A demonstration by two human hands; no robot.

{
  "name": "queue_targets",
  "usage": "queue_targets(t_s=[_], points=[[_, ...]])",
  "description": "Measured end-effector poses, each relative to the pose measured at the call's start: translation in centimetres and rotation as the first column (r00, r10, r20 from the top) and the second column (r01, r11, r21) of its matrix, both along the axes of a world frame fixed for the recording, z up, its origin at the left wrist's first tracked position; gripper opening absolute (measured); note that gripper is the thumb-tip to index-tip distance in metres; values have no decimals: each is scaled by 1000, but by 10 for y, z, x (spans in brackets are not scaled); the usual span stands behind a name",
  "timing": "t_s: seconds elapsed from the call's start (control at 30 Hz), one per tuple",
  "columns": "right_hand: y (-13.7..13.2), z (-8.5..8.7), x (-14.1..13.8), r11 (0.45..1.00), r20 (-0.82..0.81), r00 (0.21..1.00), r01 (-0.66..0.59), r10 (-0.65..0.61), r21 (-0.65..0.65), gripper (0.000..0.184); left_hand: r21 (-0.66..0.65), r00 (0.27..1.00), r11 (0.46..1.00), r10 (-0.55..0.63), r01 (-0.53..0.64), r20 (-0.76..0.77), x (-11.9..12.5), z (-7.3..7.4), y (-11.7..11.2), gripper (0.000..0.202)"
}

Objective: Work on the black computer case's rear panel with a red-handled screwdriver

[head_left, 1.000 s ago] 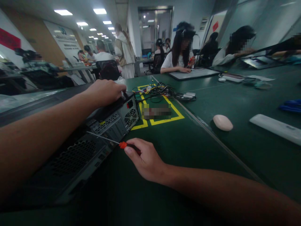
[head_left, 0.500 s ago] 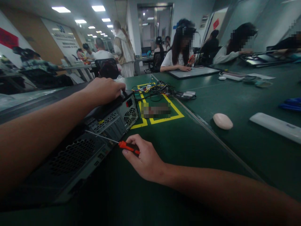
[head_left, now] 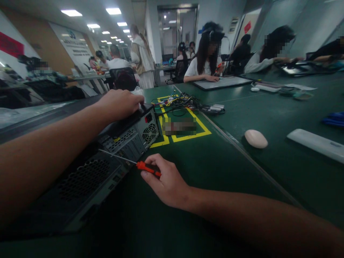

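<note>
A black and grey computer case (head_left: 126, 143) lies tilted on the green table at left, its fan grille and slot covers facing right. Over its top edge reaches my left hand (head_left: 122, 102), with the fingers curled round the far corner. My right hand (head_left: 168, 181) is closed round the red and black handle of a screwdriver (head_left: 145, 167). The long thin shaft points left across the case's back, and its tip lies near the dark part above the perforated panel. Whether the tip touches a screw I cannot tell.
Behind the case lies a tangle of cables (head_left: 188, 102) by yellow tape (head_left: 193, 137). A pale rounded object (head_left: 256, 138) and a long white bar (head_left: 317, 143) lie to the right. Across the table, a person (head_left: 206, 57) works at a flat panel (head_left: 223, 83).
The view has shifted very slightly. Both hands, the screwdriver and the case keep the same places relative to one another.
</note>
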State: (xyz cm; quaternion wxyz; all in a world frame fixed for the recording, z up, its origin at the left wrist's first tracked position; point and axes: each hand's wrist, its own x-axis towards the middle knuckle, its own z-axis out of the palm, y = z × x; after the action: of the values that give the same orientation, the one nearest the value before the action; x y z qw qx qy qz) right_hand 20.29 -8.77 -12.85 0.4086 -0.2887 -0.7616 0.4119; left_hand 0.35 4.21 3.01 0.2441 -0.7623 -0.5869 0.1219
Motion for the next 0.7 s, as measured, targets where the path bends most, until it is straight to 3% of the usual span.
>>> queue_targets(t_s=[0.7], points=[[0,1,1,997,-39,999,31,-28,69,17,-13,1000,1000,-10,10,13,-1,0,1,50]])
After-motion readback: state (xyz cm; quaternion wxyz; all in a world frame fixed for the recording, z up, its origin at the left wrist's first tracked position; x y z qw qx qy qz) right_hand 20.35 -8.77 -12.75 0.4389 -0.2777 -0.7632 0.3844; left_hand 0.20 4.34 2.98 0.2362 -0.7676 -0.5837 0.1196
